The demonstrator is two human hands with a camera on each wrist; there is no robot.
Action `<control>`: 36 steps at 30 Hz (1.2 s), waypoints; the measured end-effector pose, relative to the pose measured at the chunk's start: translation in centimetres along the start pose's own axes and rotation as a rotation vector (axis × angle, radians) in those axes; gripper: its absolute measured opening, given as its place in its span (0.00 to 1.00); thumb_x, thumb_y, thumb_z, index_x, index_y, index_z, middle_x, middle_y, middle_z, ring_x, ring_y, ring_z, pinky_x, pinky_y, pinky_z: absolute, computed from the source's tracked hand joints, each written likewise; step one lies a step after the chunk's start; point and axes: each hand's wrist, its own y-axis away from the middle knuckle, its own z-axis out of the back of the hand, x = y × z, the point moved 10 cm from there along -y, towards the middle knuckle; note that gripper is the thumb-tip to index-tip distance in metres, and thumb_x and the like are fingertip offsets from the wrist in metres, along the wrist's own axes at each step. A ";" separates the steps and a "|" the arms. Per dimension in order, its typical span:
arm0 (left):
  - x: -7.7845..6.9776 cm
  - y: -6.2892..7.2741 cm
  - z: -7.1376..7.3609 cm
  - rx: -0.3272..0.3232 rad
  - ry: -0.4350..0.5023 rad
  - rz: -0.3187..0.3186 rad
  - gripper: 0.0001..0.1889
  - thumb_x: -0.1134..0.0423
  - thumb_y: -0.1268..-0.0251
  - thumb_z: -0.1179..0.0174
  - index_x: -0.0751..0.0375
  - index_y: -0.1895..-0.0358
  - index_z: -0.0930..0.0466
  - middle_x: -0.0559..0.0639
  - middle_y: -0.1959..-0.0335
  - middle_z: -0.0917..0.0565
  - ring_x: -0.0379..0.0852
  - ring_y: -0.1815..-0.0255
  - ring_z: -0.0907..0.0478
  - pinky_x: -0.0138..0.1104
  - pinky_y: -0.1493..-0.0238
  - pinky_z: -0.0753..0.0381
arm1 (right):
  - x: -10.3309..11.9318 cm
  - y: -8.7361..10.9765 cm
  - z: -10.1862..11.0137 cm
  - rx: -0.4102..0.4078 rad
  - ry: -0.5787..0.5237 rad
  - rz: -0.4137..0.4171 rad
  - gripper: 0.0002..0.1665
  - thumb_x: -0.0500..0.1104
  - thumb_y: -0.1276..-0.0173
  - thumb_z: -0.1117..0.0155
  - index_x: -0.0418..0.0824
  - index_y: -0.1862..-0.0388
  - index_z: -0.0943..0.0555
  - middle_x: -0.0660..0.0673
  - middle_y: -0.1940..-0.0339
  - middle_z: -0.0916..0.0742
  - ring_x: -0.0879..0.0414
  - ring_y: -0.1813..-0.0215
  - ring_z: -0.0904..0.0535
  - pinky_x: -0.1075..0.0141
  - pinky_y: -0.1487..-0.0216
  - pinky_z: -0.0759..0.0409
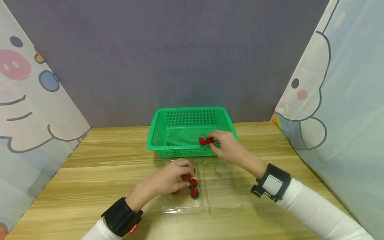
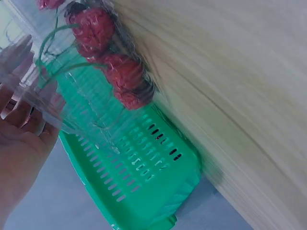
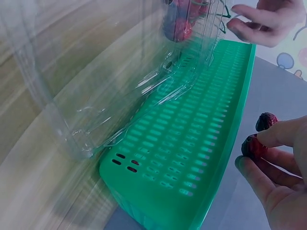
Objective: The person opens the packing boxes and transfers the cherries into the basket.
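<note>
My right hand [image 1: 227, 144] pinches a cherry [image 3: 253, 147] between thumb and fingers, over the front right of the green basket [image 1: 152, 135]. A second cherry [image 3: 265, 121] sits against it. In front of the basket lies an opened clear plastic clamshell box [image 1: 180, 209] with several red cherries [image 1: 194, 193] in its left half. Over that half reaches my left hand [image 1: 172, 176], thumb and fingers apart, the fingertips right at the cherries and their green stems [image 2: 57, 34]. Seen from the right wrist, the left hand [image 3: 268, 21] has a gap between thumb and forefinger.
The clamshell's flat right half [image 1: 225, 190] lies opened out on the wood-grain table [image 1: 114, 160]. Behind the basket stands a grey wall panel [image 1: 192, 53]. Cartoon-printed curtains [image 1: 33, 100] flank the table on both sides.
</note>
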 end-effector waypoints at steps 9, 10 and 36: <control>-1.4 -0.1 -0.2 -0.030 -0.033 -0.085 0.11 0.67 0.41 0.24 0.60 0.55 0.12 0.50 0.48 0.19 0.46 0.44 0.23 0.31 0.42 0.22 | -1.1 -0.1 0.4 0.007 0.016 -0.028 0.13 0.27 0.35 0.30 0.27 0.51 0.15 0.35 0.52 0.13 0.44 0.54 0.13 0.58 0.60 0.12; -1.6 0.0 -0.2 -0.028 -0.032 -0.098 0.11 0.67 0.41 0.24 0.60 0.55 0.12 0.49 0.49 0.19 0.45 0.44 0.23 0.31 0.42 0.22 | -1.2 -0.1 0.5 0.007 0.026 -0.030 0.13 0.27 0.34 0.30 0.27 0.51 0.15 0.35 0.52 0.13 0.44 0.55 0.13 0.58 0.60 0.12; -2.8 -0.3 -4.4 0.273 -0.068 -0.034 0.07 0.65 0.35 0.28 0.55 0.56 0.13 0.39 0.58 0.21 0.30 0.54 0.25 0.19 0.52 0.26 | -4.7 -0.4 0.5 0.045 0.112 -0.147 0.14 0.28 0.36 0.29 0.25 0.52 0.15 0.33 0.54 0.13 0.42 0.54 0.14 0.56 0.56 0.13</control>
